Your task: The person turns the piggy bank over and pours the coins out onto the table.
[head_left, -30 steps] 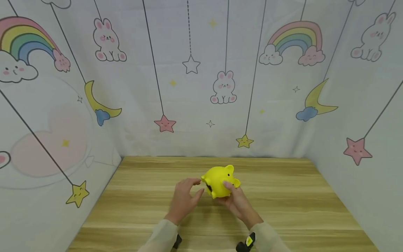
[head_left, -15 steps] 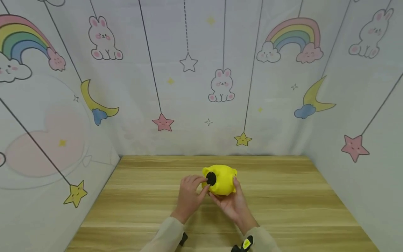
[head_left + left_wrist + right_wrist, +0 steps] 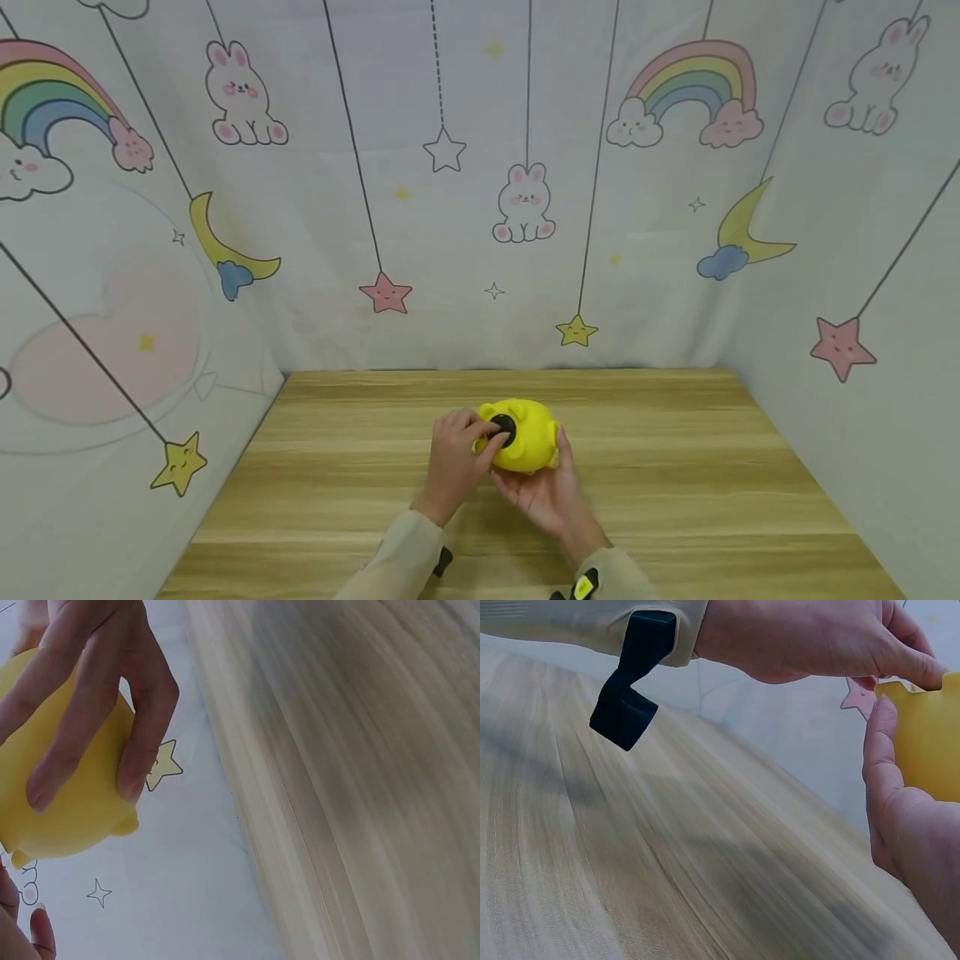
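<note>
A yellow piggy bank point(image 3: 536, 437) lies tipped in my right hand point(image 3: 549, 497), its underside turned towards my left hand and its stubby feet showing. My right hand holds it from below and the right, thumb along its side; in the left wrist view, that hand's fingers spread over the yellow body point(image 3: 82, 772). A round black plug point(image 3: 503, 422) sits in the underside. My left hand point(image 3: 452, 458) pinches at the plug with thumb and forefinger, covering part of it. In the right wrist view, the left thumb reaches to the bank's upper edge.
Both hands are above a wood-grain table point(image 3: 360, 400). White cloth walls point(image 3: 450, 333) printed with stars, rabbits and rainbows stand behind and at both sides. A black wrist camera point(image 3: 634, 682) hangs from the left sleeve.
The piggy bank has been turned so its underside and black plug show, its face now out of sight. My left hand has come right, its fingertips reaching the plug.
</note>
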Demonstrator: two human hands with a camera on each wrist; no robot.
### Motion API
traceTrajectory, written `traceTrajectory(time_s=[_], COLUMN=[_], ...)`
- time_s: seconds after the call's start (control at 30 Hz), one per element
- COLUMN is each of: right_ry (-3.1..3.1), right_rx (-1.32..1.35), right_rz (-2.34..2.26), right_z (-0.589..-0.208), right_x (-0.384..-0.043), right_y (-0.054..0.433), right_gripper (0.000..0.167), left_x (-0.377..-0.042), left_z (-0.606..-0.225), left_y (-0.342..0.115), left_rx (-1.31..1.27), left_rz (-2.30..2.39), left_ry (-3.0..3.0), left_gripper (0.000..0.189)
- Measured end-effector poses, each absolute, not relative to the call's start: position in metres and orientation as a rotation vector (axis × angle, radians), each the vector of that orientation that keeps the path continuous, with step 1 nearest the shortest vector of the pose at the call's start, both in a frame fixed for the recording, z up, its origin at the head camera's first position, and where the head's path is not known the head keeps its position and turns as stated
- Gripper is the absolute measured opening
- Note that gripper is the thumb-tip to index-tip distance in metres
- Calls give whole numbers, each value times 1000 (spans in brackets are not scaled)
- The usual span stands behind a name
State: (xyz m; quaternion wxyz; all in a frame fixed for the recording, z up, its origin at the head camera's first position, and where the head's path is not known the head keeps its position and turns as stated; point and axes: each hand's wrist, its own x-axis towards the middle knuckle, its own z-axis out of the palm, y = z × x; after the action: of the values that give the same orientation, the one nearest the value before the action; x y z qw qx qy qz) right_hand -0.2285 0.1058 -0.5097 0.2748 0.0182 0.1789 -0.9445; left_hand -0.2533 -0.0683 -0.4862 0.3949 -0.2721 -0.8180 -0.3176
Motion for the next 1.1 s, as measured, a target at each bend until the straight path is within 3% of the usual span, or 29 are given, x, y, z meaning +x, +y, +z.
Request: traceTrajectory(time_s=[1.1], right_ry=[411], right_rx=[53], right_rz=[-2648], right_z=[-509], right_x=[-219], right_y=[94], right_gripper=[83], left_x=[-249], left_z=[-482], left_y=[-51], left_rx=[-501], left_rz=[-722], left_ry=[-2188], left_gripper=[23])
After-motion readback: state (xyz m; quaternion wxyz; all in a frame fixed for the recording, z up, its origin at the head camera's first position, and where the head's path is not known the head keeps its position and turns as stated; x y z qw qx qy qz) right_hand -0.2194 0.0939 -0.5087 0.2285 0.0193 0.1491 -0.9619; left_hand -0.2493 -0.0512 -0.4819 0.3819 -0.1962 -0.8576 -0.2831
